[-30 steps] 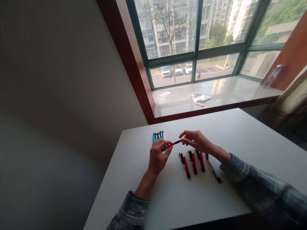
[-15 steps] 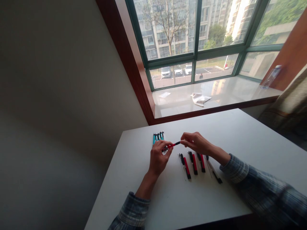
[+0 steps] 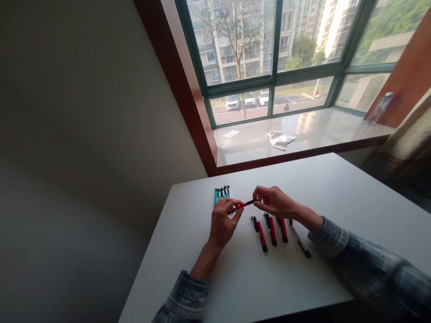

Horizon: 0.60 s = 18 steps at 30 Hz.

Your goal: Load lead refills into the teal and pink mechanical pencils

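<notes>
A red and black pen point(image 3: 243, 205) is held nearly level above the table between my hands. My left hand point(image 3: 225, 217) pinches its left part between thumb and fingers. At the pen's black right end, my right hand point(image 3: 272, 200) has its thumb and fingertips closed on the tip; the very end is hidden. Below my right hand lie several sets of pen parts: red barrels with black ends point(image 3: 262, 236), black pieces point(image 3: 256, 223) and thin refills point(image 3: 255, 235). Beyond my left hand, several turquoise pens point(image 3: 222, 192) lie side by side, partly covered by it.
The white table point(image 3: 235, 278) stands against a window sill point(image 3: 249, 150). A crumpled cloth point(image 3: 281, 139) and a small paper point(image 3: 231, 133) lie on the sill, with a clear bottle point(image 3: 380, 110) at its right. A curtain point(image 3: 400, 139) hangs at right.
The right fingers have shifted very slightly and curl a little more around the pen's end. The left hand stays in place, and the parts on the table lie as before.
</notes>
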Each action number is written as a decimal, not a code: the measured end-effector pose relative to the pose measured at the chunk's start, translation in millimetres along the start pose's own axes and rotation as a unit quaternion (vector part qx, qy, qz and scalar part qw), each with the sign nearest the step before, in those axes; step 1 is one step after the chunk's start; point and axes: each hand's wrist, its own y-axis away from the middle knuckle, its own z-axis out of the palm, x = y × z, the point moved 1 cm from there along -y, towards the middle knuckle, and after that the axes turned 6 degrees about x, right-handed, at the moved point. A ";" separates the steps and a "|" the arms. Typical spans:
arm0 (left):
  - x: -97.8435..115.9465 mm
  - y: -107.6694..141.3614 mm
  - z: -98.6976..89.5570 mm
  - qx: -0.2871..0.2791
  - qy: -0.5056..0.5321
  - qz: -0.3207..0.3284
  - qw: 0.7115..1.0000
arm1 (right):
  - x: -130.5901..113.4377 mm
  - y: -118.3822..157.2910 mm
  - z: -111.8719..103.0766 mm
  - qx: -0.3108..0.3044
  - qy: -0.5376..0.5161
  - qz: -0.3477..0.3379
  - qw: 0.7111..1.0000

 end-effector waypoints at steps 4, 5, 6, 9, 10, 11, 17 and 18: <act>-0.5 0.4 0.7 0.000 0.003 0.000 1.000 | 0.0 -0.2 0.4 0.003 0.001 0.003 1.000; -0.7 0.5 0.8 -0.001 0.004 0.000 1.000 | 0.2 -0.3 0.6 0.003 -0.001 0.004 1.000; -0.7 0.7 1.0 -0.003 0.005 -0.001 1.000 | 0.4 -0.3 0.8 0.001 -0.002 0.004 1.000; -0.3 0.7 0.9 -0.007 0.007 -0.002 1.000 | 0.5 -0.4 1.3 -0.004 -0.005 0.007 1.000; 0.0 0.6 0.7 -0.008 0.008 -0.003 1.000 | 0.4 -0.3 1.5 -0.002 -0.005 0.008 1.000; 0.3 0.4 0.6 -0.008 0.009 -0.003 1.000 | 0.1 -0.2 1.6 0.000 -0.005 0.009 1.000; 2.3 -0.9 0.0 -0.008 0.013 -0.003 1.000 | -1.3 0.2 2.0 -0.004 -0.015 0.010 1.000; 2.7 -1.1 0.0 -0.008 0.012 -0.002 1.000 | -1.4 0.2 1.9 -0.003 -0.016 0.012 1.000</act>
